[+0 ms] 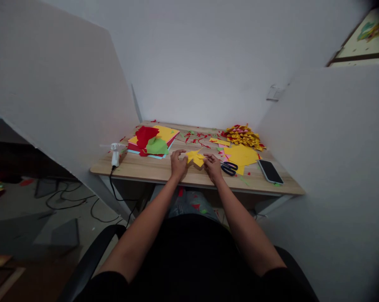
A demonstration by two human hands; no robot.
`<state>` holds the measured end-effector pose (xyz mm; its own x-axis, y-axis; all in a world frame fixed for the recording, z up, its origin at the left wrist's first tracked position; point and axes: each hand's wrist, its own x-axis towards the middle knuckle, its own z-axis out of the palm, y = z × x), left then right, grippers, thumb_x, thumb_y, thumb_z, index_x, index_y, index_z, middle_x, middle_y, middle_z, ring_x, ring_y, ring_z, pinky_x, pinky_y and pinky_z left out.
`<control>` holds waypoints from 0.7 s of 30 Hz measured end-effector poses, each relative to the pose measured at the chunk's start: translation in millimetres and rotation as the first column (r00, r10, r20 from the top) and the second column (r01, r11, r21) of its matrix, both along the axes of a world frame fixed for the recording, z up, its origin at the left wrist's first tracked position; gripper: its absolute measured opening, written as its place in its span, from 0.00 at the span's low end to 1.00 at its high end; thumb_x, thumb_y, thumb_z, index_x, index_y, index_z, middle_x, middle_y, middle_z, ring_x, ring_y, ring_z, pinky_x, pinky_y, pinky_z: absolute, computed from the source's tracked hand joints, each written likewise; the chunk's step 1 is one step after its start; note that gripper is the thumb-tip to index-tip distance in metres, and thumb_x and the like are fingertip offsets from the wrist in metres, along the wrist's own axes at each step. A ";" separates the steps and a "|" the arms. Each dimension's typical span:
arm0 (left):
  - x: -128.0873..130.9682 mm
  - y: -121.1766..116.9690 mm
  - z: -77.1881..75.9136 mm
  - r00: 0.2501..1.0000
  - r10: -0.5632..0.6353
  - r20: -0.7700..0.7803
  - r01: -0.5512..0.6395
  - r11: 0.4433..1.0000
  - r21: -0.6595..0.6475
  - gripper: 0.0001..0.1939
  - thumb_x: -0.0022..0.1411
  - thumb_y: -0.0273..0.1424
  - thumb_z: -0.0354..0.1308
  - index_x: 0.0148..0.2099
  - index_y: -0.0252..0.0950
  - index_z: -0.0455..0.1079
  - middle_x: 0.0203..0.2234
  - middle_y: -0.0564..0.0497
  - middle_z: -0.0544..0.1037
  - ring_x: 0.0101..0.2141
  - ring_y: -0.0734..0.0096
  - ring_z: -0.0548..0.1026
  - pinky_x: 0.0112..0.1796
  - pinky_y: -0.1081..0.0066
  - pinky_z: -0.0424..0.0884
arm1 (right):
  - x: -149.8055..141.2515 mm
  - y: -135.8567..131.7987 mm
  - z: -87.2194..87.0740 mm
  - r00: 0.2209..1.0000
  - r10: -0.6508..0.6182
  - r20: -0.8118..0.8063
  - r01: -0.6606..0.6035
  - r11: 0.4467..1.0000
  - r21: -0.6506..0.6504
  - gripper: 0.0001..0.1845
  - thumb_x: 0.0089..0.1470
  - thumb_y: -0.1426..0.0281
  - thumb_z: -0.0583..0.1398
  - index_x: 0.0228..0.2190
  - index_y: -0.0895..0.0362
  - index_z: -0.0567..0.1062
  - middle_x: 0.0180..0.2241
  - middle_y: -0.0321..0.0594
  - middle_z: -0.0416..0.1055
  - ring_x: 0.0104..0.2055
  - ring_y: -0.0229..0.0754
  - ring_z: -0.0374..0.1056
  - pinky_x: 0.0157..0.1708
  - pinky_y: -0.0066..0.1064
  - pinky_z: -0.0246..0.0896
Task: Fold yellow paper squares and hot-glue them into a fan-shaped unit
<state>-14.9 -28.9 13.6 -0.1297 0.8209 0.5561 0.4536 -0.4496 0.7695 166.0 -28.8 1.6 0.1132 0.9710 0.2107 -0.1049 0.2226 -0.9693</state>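
A small folded yellow paper piece [195, 158] lies on the wooden desk [151, 170] between my two hands. My left hand [178, 162] rests at its left edge, fingers curled and pressed on the paper. My right hand [212, 165] pinches its right edge, fingers bent. Black-handled scissors [229, 168] lie just to the right of my right hand. Larger yellow paper sheets [241, 155] sit behind the scissors.
A stack of coloured paper [154, 140] with red and green sheets on top lies at the back left. A white glue gun [115, 152] with a black cord stands on the left edge. A pile of yellow-red folded pieces [243, 136] is back right; a phone [270, 171] is at the right. Paper scraps litter the desk.
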 end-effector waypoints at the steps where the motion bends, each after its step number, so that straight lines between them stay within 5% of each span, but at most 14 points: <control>1: 2.1 -5.3 3.3 0.997 -0.054 -0.053 0.055 0.998 0.018 0.19 0.68 0.39 0.59 0.56 0.35 0.70 0.56 0.43 0.71 0.56 0.55 0.70 0.56 0.48 0.68 | 0.1 -0.9 0.8 1.000 0.003 0.001 -0.003 1.000 0.002 0.16 0.63 0.62 0.61 0.48 0.58 0.73 0.44 0.41 0.74 0.39 0.39 0.73 0.38 0.35 0.73; 6: 13.7 -23.1 13.2 0.929 -0.296 -0.221 0.312 0.949 0.038 0.19 0.65 0.40 0.62 0.54 0.35 0.72 0.55 0.44 0.74 0.56 0.56 0.70 0.59 0.47 0.64 | 0.9 -4.0 4.0 0.999 0.026 0.030 -0.026 0.999 0.022 0.17 0.63 0.62 0.61 0.49 0.58 0.73 0.46 0.42 0.74 0.42 0.41 0.73 0.40 0.38 0.73; 15: -7.9 2.2 16.9 0.996 0.078 0.039 -0.075 0.995 -0.060 0.19 0.69 0.38 0.58 0.57 0.34 0.68 0.52 0.43 0.73 0.49 0.60 0.75 0.48 0.55 0.75 | -2.6 1.0 -0.2 0.997 0.018 0.075 -0.026 0.995 0.098 0.17 0.63 0.62 0.61 0.49 0.58 0.73 0.46 0.42 0.74 0.42 0.41 0.73 0.40 0.38 0.73; 21: -35.5 12.4 52.0 0.998 -0.056 -0.037 0.044 0.965 -0.257 0.15 0.69 0.36 0.59 0.53 0.32 0.70 0.44 0.46 0.77 0.39 0.69 0.77 0.39 0.64 0.78 | 2.7 9.0 -5.6 0.995 -0.006 0.101 -0.010 0.987 0.158 0.17 0.63 0.61 0.61 0.48 0.58 0.73 0.45 0.42 0.74 0.42 0.41 0.73 0.42 0.39 0.73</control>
<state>-50.4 -16.5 65.6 -0.0649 0.9414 0.3311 0.4714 -0.2635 0.8416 168.7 -19.9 -4.0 0.0813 0.9248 0.3717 -0.0091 0.3736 -0.9275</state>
